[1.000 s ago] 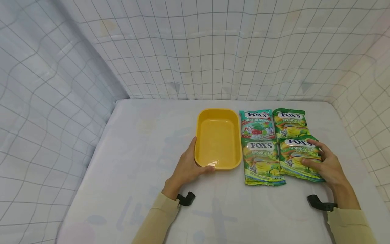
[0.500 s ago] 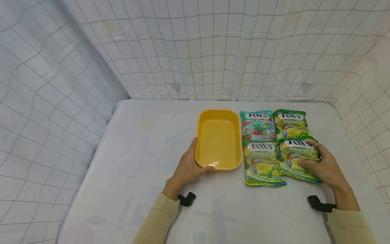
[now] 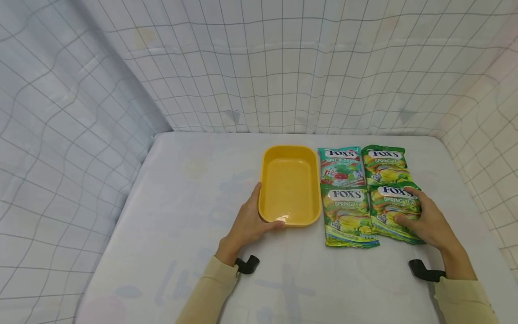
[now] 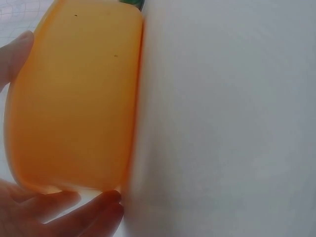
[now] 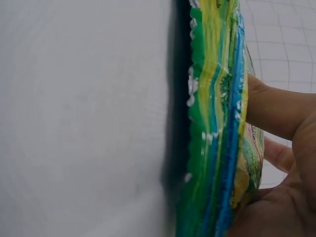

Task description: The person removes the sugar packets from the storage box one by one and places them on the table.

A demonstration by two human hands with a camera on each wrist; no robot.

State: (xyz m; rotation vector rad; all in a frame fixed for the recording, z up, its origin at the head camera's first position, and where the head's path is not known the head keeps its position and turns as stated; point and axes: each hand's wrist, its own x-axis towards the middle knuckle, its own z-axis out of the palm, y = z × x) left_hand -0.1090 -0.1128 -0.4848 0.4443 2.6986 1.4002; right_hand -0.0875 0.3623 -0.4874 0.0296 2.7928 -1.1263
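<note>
In the head view, a yellow plastic tray [image 3: 289, 186] lies at the middle of the table. My left hand [image 3: 246, 225] holds its near left corner, with the thumb on the near side and the fingers along the left side. To the right, my right hand [image 3: 434, 221] grips a green Fox's Spring Tea candy bag [image 3: 386, 211], thumb on its face and fingers at its right edge. The right wrist view shows this bag's crimped lower edge [image 5: 217, 123] close to the white tabletop. Orange-looking tray wall [image 4: 76, 98] fills much of the left wrist view.
A second Spring Tea bag [image 3: 347, 216] lies left of the held one, beside the tray. Behind them are a teal Mint Blossom bag [image 3: 341, 166] and another Spring Tea bag [image 3: 386, 164]. White gridded cloth walls [image 3: 283, 67] enclose the table's back and sides.
My right hand and the front right candy bag have shifted slightly left, toward the neighbouring bag. The left hand and the tray have stayed in place.
</note>
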